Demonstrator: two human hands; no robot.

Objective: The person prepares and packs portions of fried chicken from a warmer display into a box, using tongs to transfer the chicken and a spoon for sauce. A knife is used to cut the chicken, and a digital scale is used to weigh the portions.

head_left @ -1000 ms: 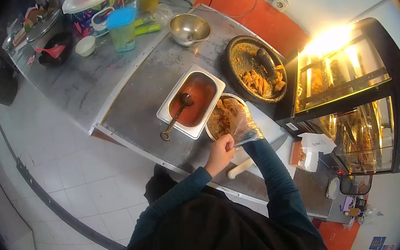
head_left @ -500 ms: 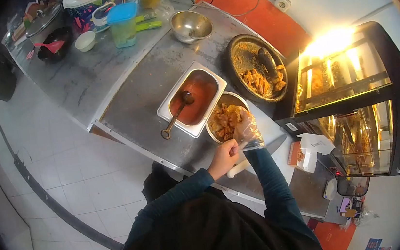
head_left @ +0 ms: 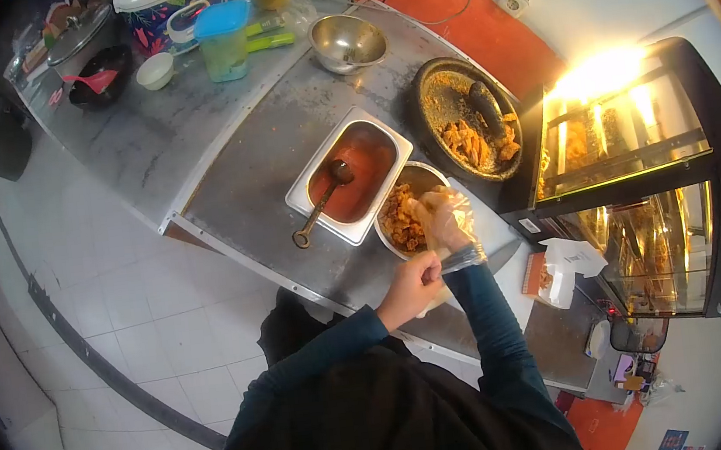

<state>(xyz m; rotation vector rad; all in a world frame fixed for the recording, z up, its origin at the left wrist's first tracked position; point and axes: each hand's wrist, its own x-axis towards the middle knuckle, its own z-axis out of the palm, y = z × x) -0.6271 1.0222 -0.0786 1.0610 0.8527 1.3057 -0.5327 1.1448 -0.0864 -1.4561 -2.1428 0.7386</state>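
Note:
My left hand (head_left: 411, 288) is closed in a pinch at the cuff of the clear plastic glove (head_left: 466, 255) on my right wrist. Inside that glove, my right hand (head_left: 446, 219) hangs over the right side of a white bowl (head_left: 382, 234). Its fingers are blurred by the plastic, so their grip does not show. Brown fried pieces, perhaps chicken (head_left: 404, 220), lie in the bowl. Touching it on the left is a steel pan of red sauce (head_left: 363, 167) with a ladle (head_left: 321, 204) resting in it. A white handle (head_left: 436, 302) shows partly behind my left hand.
A stone mortar (head_left: 435, 98) with a pestle (head_left: 483, 107) and brown pieces stands behind the bowl. Beyond the pan sits a steel bowl (head_left: 348, 42). On the right are a lit display case (head_left: 627, 171) and an opened paper box (head_left: 551, 284).
My gloved right hand has drawn back to the right, uncovering more of the fried pieces. My left hand has shifted slightly right, staying at the glove's cuff.

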